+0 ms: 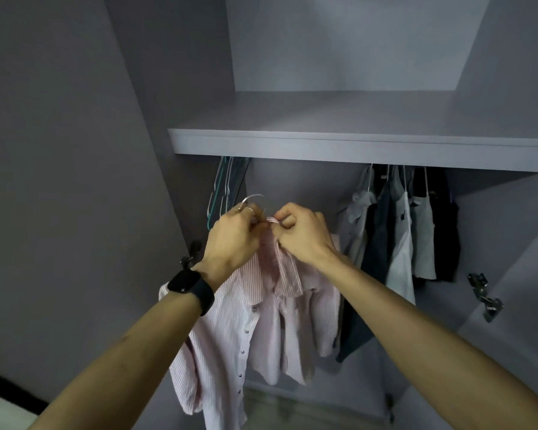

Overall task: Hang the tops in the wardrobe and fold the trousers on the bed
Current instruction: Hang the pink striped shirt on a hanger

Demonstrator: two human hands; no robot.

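Pinching shirt (pixel 261 321) — left hand (pixel 233 234), right hand (pixel 305 234), shelf (pixel 354 147) above, tops (pixel 401 243) beside

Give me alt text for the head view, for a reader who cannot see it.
A left hand and a right hand pinch the collar of a pink-and-white striped button shirt on a pale wire hanger, inside a grey wardrobe. Grey, black and white tops hang at the right under its shelf, empty hangers at the left.
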